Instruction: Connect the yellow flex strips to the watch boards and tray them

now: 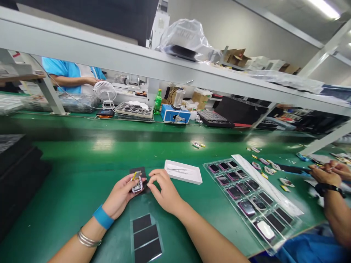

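My left hand (122,191) is closed around a small watch-like device (137,187), its open casing facing up. A yellow-edged battery (136,175) sticks up from the casing's top side. Just right of it, my right hand (164,190) has thumb and index finger curled together in a pinch; whatever lies between the tips is too small to make out. Behind the device lies a dark pad (141,170) on the green table. Nearer to me, a clear sheet carries black rectangular pieces (146,235).
A white box lid (196,175) with tweezers lies beyond my right hand. At right, a clear tray (227,193) holds several watch-like units. Black stacks (19,182) stand at left. A co-worker's hands (329,172) work at far right. A shelf (131,60) crosses overhead.
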A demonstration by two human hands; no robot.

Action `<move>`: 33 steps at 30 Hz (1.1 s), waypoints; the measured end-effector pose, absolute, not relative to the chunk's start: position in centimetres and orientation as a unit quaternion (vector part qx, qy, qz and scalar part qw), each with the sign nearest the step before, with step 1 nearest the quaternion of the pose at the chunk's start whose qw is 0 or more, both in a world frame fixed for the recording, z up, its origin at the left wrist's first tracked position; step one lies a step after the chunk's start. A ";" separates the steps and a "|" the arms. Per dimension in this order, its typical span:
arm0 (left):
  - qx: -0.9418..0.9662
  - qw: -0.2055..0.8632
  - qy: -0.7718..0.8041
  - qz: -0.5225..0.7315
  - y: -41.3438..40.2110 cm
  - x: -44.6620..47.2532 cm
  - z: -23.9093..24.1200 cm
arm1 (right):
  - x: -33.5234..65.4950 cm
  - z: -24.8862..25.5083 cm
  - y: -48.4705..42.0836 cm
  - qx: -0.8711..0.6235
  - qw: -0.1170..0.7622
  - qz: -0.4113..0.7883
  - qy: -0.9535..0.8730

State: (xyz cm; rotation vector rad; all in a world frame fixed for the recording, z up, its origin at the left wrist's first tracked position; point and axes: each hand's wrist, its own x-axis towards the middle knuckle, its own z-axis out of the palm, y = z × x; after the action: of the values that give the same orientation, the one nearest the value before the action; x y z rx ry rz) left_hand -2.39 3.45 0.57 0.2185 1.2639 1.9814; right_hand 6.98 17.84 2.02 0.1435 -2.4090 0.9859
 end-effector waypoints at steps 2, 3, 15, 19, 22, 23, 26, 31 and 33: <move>0.087 0.388 0.503 0.768 3.5 -2.3 0.5 | 6.9 1.9 17.8 0.029 0.270 0.443 -0.855; 0.084 0.391 0.509 0.762 3.5 -2.2 0.5 | 6.8 1.7 17.7 0.012 0.258 0.477 -0.840; 0.081 0.391 0.561 0.725 3.7 -1.3 0.7 | 6.4 0.7 17.1 -0.015 0.175 0.594 -0.785; 0.089 0.390 0.563 0.723 3.8 -1.3 0.6 | 6.4 0.9 17.0 -0.003 0.165 0.588 -0.792; 0.092 0.386 0.563 0.725 3.8 -1.3 0.5 | 6.5 1.2 16.8 -0.006 0.165 0.560 -0.812; 0.092 0.385 0.563 0.725 3.8 -1.3 0.5 | 6.5 1.2 16.8 -0.006 0.168 0.551 -0.818; 0.092 0.385 0.564 0.725 3.8 -1.3 0.5 | 6.6 1.3 16.7 -0.015 0.186 0.506 -0.842; 0.098 0.385 0.562 0.725 3.7 -1.2 0.4 | 6.6 1.1 16.5 0.005 0.217 0.414 -0.884; 0.094 0.383 0.560 0.729 3.7 -1.2 0.5 | 6.6 0.8 16.3 0.032 0.228 0.375 -0.898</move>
State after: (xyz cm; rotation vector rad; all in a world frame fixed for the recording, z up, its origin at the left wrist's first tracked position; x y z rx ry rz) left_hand -1.22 3.71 0.48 0.2403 1.4269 1.8590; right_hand 6.61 16.34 0.84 0.0890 -2.4743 1.0317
